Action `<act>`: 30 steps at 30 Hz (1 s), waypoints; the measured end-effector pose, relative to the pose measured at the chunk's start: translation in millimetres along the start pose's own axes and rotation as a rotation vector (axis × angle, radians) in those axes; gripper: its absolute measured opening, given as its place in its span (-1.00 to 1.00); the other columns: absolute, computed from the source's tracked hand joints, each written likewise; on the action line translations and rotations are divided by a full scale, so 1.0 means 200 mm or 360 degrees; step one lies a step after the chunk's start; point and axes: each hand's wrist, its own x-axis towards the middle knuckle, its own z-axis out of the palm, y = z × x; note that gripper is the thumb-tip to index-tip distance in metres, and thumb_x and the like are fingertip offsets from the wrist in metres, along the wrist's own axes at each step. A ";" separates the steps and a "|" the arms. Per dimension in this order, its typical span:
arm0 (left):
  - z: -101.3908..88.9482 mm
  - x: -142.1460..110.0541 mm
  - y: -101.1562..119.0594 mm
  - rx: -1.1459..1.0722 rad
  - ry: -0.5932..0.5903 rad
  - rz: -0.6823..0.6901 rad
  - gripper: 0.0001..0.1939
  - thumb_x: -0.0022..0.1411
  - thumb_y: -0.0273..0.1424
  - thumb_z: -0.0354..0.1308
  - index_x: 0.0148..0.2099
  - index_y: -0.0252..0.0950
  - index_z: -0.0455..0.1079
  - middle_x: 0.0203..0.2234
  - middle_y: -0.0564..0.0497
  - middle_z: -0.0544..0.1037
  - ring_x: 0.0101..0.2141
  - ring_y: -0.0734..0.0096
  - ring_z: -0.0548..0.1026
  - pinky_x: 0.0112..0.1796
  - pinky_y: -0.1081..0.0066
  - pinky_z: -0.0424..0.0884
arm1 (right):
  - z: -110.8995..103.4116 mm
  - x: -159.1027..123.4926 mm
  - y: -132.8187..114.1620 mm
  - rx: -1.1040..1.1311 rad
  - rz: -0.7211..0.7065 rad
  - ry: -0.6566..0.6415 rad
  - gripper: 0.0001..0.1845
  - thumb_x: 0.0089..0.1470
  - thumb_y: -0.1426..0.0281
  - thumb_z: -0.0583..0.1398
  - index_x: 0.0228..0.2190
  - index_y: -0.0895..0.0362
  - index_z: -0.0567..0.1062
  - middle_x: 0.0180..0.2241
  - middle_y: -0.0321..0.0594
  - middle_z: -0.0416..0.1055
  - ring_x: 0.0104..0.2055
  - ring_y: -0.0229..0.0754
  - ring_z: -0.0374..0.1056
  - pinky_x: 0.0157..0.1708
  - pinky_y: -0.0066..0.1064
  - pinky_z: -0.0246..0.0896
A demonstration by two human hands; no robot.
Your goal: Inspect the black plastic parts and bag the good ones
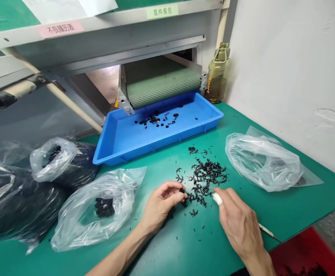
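Note:
Between thumb and fingertips, my left hand [169, 199] pinches a small black plastic part [181, 190] just left of the pile. A loose pile of black branched plastic parts [207, 172] lies on the green table in front of both hands. My right hand [239, 218] is closed at the pile's right edge, a white wrapping [217, 198] around its thumb. Whatever its fingers hold is hidden. A thin pale tool with a dark pointed tip [269, 232] sticks out from behind that hand; I cannot tell whether it is gripped or lying there.
A blue tray [156, 147] with scattered black pieces sits under the green conveyor belt [164, 80]. Plastic bags stand left [121, 214] and right [265, 161]. A bottle [218, 74] is by the wall; a red bin [311, 253] is beyond the table's edge.

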 end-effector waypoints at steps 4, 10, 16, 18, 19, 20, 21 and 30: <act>-0.04 -0.01 -0.03 -0.0030 -0.0009 0.0010 -0.76 0.06 -0.34 0.34 -0.20 -0.29 0.49 -0.22 -0.07 0.57 -0.32 0.40 0.53 -0.24 0.43 0.42 | -0.02 0.00 -0.10 0.0142 -0.0056 -0.0004 -0.65 0.23 0.48 -0.08 -0.09 0.17 0.42 -0.35 -0.14 0.38 -0.43 -0.21 0.35 -0.46 -0.44 0.22; -0.04 0.00 -0.05 -0.0243 0.0018 0.0021 -0.68 -0.09 -0.37 0.43 -0.25 -0.29 0.48 -0.38 0.01 0.55 -0.38 0.44 0.49 -0.26 0.45 0.38 | -0.01 -0.01 -0.25 0.0237 -0.0198 -0.0037 -0.64 0.24 0.51 -0.08 -0.06 0.19 0.42 -0.39 -0.16 0.38 -0.44 -0.22 0.36 -0.39 -0.44 0.30; -0.05 0.01 -0.08 -0.0284 -0.0122 0.0122 -0.75 -0.07 -0.40 0.42 -0.29 -0.29 0.50 -0.41 0.03 0.50 -0.38 0.44 0.44 -0.28 0.43 0.34 | 0.02 0.00 -0.31 0.0211 -0.0188 -0.0074 -0.62 0.23 0.51 -0.08 -0.05 0.21 0.43 -0.38 -0.13 0.37 -0.39 -0.19 0.37 -0.36 -0.41 0.33; -0.05 0.01 -0.08 -0.0324 -0.0180 0.0160 -0.79 -0.04 -0.43 0.40 -0.30 -0.27 0.50 -0.38 0.03 0.51 -0.36 0.44 0.43 -0.26 0.41 0.34 | 0.02 0.01 -0.32 0.0216 -0.0189 -0.0091 -0.61 0.23 0.51 -0.09 -0.03 0.21 0.42 -0.38 -0.13 0.37 -0.39 -0.19 0.36 -0.36 -0.41 0.33; -0.05 0.01 -0.08 -0.0341 -0.0194 0.0175 -0.79 -0.04 -0.44 0.40 -0.30 -0.26 0.49 -0.35 0.02 0.52 -0.34 0.43 0.43 -0.25 0.41 0.34 | 0.02 0.01 -0.32 0.0221 -0.0193 -0.0096 -0.60 0.23 0.52 -0.09 -0.02 0.20 0.41 -0.38 -0.13 0.37 -0.39 -0.19 0.36 -0.37 -0.41 0.33; -0.05 0.01 -0.08 -0.0349 -0.0199 0.0186 -0.79 -0.04 -0.44 0.40 -0.30 -0.26 0.49 -0.33 0.01 0.53 -0.32 0.43 0.43 -0.24 0.41 0.33 | 0.02 0.01 -0.32 0.0226 -0.0199 -0.0100 -0.60 0.23 0.52 -0.09 0.00 0.20 0.40 -0.38 -0.13 0.38 -0.39 -0.20 0.37 -0.38 -0.42 0.33; -0.05 0.00 -0.08 -0.0340 -0.0196 0.0192 -0.79 -0.05 -0.43 0.40 -0.31 -0.26 0.50 -0.31 0.00 0.53 -0.30 0.41 0.43 -0.23 0.41 0.34 | 0.02 0.00 -0.32 0.0229 -0.0200 -0.0098 -0.59 0.23 0.52 -0.09 0.01 0.19 0.39 -0.38 -0.14 0.38 -0.39 -0.20 0.37 -0.38 -0.42 0.33; -0.03 -0.01 -0.07 -0.0293 -0.0153 0.0109 -0.72 -0.03 -0.37 0.39 -0.23 -0.27 0.47 -0.40 0.02 0.49 -0.41 0.45 0.44 -0.34 0.43 0.37 | 0.01 -0.01 -0.29 0.0223 -0.0213 0.0011 -0.60 0.20 0.55 -0.06 -0.01 0.21 0.41 -0.36 -0.13 0.40 -0.34 -0.18 0.38 -0.32 -0.40 0.30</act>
